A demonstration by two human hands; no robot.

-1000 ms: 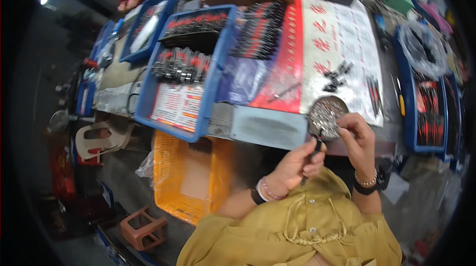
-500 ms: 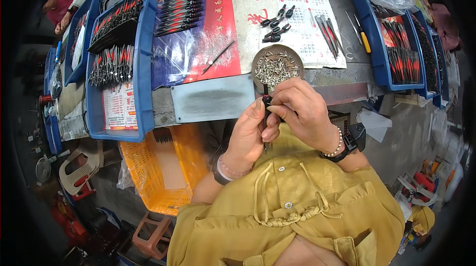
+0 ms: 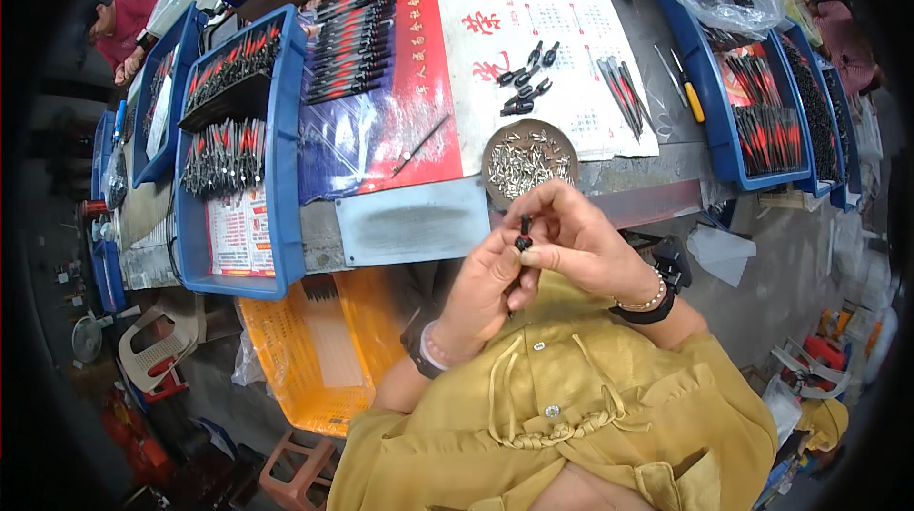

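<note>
At the table's front edge I hold a slim black part (image 3: 524,232) with a knobbed collar between both hands. My left hand (image 3: 479,284) is closed round its lower length, which my fingers mostly hide. The thumb and fingers of my right hand (image 3: 583,246) pinch the part near the collar. Just beyond my hands is a round brown bowl (image 3: 488,167) of small silvery metal pins. Several short black fittings (image 3: 524,92) lie loose on a white calendar sheet beyond the bowl. A single thin dark rod (image 3: 421,145) rests on the red sheet to the left.
Blue bins (image 3: 288,149) of black-and-red slim parts flank the table, with another blue bin (image 3: 725,154) at right. A pale metal plate (image 3: 415,221) lies along the front edge. Below is a yellow crate (image 3: 276,344). A yellow-handled screwdriver (image 3: 697,109) lies right; another person (image 3: 129,21) sits far left.
The table has shifted slightly downward in view. The held black part is now seen more end-on, and my right fingers have curled further around its upper end.
</note>
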